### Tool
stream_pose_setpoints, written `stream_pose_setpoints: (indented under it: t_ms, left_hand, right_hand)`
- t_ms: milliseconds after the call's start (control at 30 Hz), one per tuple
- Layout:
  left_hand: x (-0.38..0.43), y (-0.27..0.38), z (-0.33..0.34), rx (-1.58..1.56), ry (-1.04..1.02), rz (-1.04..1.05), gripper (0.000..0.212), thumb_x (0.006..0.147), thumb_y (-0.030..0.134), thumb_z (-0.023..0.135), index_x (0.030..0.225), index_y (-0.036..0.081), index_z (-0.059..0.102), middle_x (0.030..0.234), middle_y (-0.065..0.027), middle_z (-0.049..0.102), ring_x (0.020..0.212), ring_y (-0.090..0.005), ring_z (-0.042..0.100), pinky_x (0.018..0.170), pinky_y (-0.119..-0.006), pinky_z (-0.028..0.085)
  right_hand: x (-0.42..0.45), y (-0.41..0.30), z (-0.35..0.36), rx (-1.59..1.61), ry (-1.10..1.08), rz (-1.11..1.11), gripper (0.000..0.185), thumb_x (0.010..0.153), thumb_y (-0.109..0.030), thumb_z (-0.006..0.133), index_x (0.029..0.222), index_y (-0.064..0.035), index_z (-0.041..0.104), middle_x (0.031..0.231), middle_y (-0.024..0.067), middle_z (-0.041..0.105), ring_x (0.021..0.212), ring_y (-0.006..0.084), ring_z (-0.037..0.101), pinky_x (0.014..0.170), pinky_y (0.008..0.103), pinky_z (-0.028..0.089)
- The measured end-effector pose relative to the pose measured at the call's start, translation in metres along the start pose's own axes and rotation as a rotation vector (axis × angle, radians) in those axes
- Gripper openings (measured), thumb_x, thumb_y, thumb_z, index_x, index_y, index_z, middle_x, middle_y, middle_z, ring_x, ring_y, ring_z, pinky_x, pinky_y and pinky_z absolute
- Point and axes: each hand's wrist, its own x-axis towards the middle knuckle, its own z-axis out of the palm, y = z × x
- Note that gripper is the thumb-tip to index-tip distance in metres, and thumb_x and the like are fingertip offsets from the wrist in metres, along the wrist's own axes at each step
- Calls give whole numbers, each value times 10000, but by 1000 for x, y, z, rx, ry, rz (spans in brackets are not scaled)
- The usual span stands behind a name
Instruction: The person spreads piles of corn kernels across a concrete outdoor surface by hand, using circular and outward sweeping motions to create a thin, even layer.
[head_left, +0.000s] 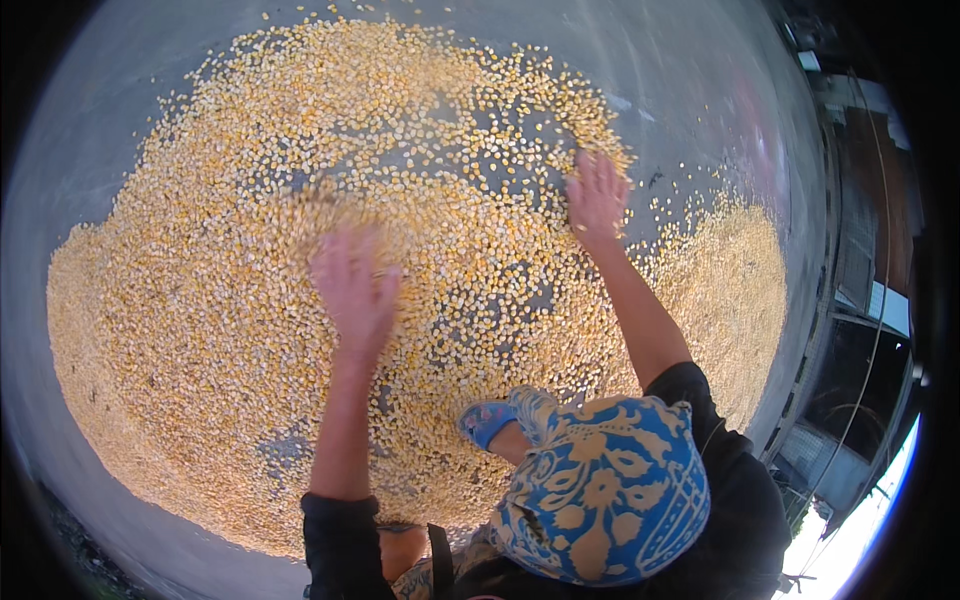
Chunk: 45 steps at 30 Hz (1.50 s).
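Loose corn kernels (187, 300), yellow and whitish, lie in a broad layer over a grey concrete floor (712, 90). My left hand (356, 281) is left of the middle, palm down with its fingers apart, and is blurred by motion. Blurred kernels show just beyond its fingertips. To the right, my right hand (598, 195) is spread at the edge of the layer, with kernels around its fingers. Neither hand grips anything that I can see. Between the hands the layer thins, and grey floor shows through in patches.
My bent knee in blue and beige patterned cloth (600, 487) is at the lower right. A blue shoe (484, 422) stands among the kernels. Denser corn (735, 300) lies at the right. Beyond the floor are a brown panel (877, 195) and wire mesh (810, 457).
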Motion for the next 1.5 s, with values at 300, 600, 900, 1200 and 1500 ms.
stream_pose_setpoints:
  t_ms: [300, 600, 900, 1200, 1500]
  left_hand:
    - [-28, 130, 66, -253, -246, 499, 413, 773, 282, 577, 1146, 108, 549, 1320, -101, 396, 1273, -299, 287, 1042, -513, 198]
    - [-54, -36, -30, 30, -156, 303, 402, 790, 351, 573, 1166, 211, 552, 1330, -67, 402, 1273, -279, 300, 1046, -512, 175]
    - [-271, -156, -180, 235, -445, -216, 579, 809, 338, 567, 1337, 211, 366, 1426, -97, 248, 1298, -290, 243, 1059, -459, 190]
    - [-410, -146, -270, 266, -469, -671, 602, 828, 313, 561, 1361, 186, 312, 1445, -92, 209, 1330, -275, 192, 1080, -462, 148]
    - [-260, -266, -166, 238, 395, -512, 474, 839, 401, 514, 1278, 234, 450, 1408, -45, 294, 1313, -337, 201, 1060, -533, 113]
  right_hand:
    - [-48, 56, 24, 207, 214, 46, 503, 923, -387, 294, 1379, -176, 304, 1451, 118, 208, 1341, 291, 157, 1066, 467, 84]
    - [-28, -165, -10, 376, 208, -810, 527, 856, -324, 475, 1335, -129, 375, 1396, 132, 307, 1263, 305, 303, 1028, 495, 182]
    - [-116, -344, -23, 366, 163, -1580, 558, 829, -349, 512, 1334, -154, 376, 1416, 99, 285, 1312, 279, 242, 1055, 490, 167]
    - [-175, -426, -80, 231, -165, -2206, 552, 805, -288, 527, 1320, -145, 391, 1400, 125, 299, 1297, 296, 263, 1053, 452, 196]
    - [-107, -528, -30, 257, 205, -1616, 503, 902, -342, 422, 1339, -101, 358, 1368, 202, 323, 1249, 373, 309, 1013, 480, 237]
